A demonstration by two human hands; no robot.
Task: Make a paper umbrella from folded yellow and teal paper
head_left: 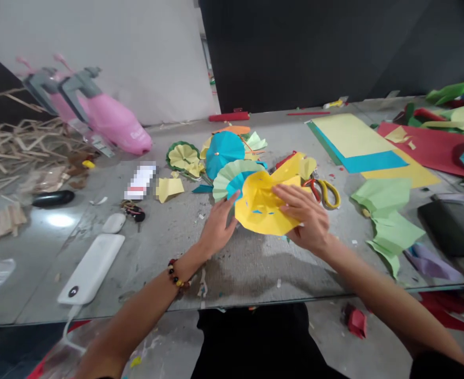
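A yellow pleated paper piece (263, 216) with a crumpled middle and small cut slits is held above the grey table, tilted toward me. My left hand (217, 227) is at its left edge, fingers and thumb closed around the rim; some fingertips are hidden. My right hand (308, 213) grips the right side, fingers laid over the top and the thumb beneath. Behind it lie a pale green and blue fan-folded disc (226, 179) and a round blue pleated disc (224, 152). Yellow-handled scissors (329, 195) lie just beyond my right hand.
Coloured paper sheets (350, 137) and green paper scraps (392, 226) lie to the right. On the left are a phone (140, 180), a white power bank (93, 268) with its cable over the table edge, and keys (136, 211). Pink spray bottles (113, 121) stand at the back left.
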